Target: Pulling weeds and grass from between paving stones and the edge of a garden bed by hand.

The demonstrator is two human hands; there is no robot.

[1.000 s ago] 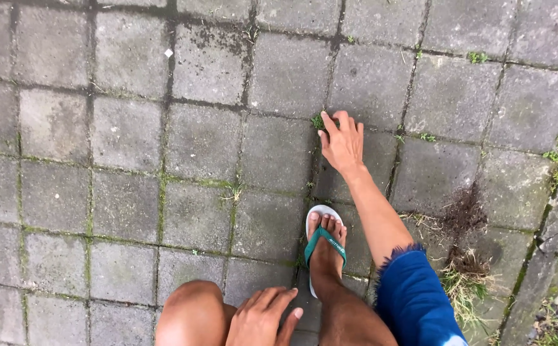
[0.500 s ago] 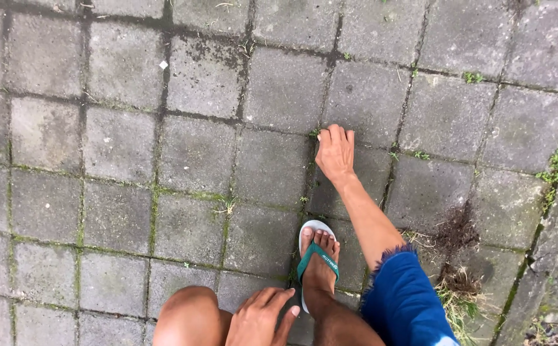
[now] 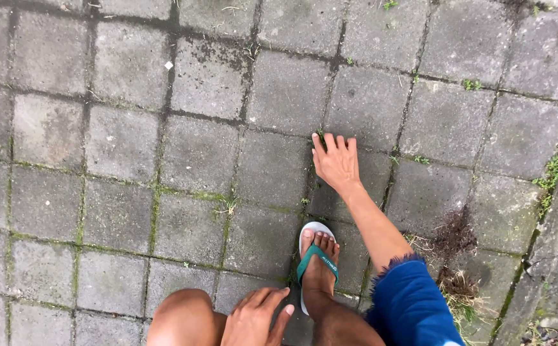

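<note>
**Right hand at the weed in the paving joint**

In the head view, your right hand (image 3: pixel 336 163) is stretched out low over the grey square concrete paving blocks (image 3: pixel 196 154). Its fingers are spread apart and hold nothing. The fingertips (image 3: pixel 322 142) lie just beside the small green weed tuft (image 3: pixel 319 134), which sits in the mossy joint where the blocks meet. Whether they actually touch the tuft is too fine to tell.

Your left hand (image 3: pixel 253 318) rests flat on your bare left knee (image 3: pixel 183 317), fingers loosely together and empty. Your right foot, in a white sandal with a green strap (image 3: pixel 317 256), stands on the joint line between the knee and the reaching hand. The blue frayed sleeve (image 3: pixel 410 304) covers your right upper arm. Near the stone kerb on the right lies a heap of loose dark roots and dry grass (image 3: pixel 455 256), well apart from the tuft.

By the look of it, the step in hand is the reach, with the grip not yet made. A clean pull would call for pinching the tuft low, right at the joint, with thumb and forefinger closed around its base.
</note>
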